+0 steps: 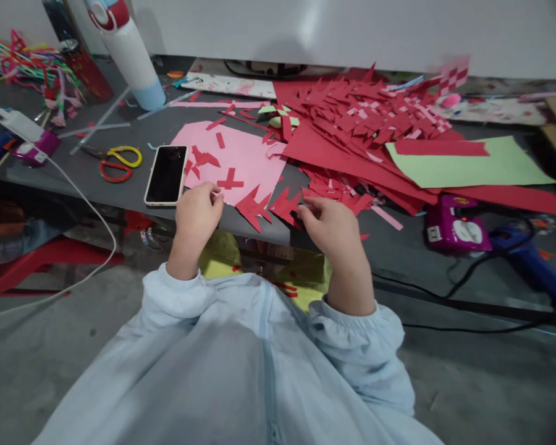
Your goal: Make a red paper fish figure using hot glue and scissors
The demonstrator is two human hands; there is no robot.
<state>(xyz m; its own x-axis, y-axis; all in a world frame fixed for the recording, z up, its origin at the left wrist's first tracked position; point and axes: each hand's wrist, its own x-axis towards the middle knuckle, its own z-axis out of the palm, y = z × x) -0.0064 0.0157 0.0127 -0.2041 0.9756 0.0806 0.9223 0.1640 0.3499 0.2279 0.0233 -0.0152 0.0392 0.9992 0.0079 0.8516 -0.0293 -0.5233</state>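
My left hand (198, 213) is closed in a pinch at the near edge of a pink paper sheet (252, 148), beside a phone (167, 176) lying face up. Whatever its fingertips hold, if anything, is too small to make out. My right hand (331, 225) is curled, thumb and forefinger together, over the table's front edge; a small dark bit shows by its fingertips, its kind unclear. Between the hands lie two jagged red paper cutouts (252, 209). Small red paper strips (230, 179) are scattered on the pink sheet.
Behind my right hand spreads a heap of red cut paper (352, 114), with a green sheet (477, 164) beside it. Scissors (115, 164) and a white bottle (132, 62) stand left. At right are a purple box (456, 225), a blue glue gun (532, 256) and cables.
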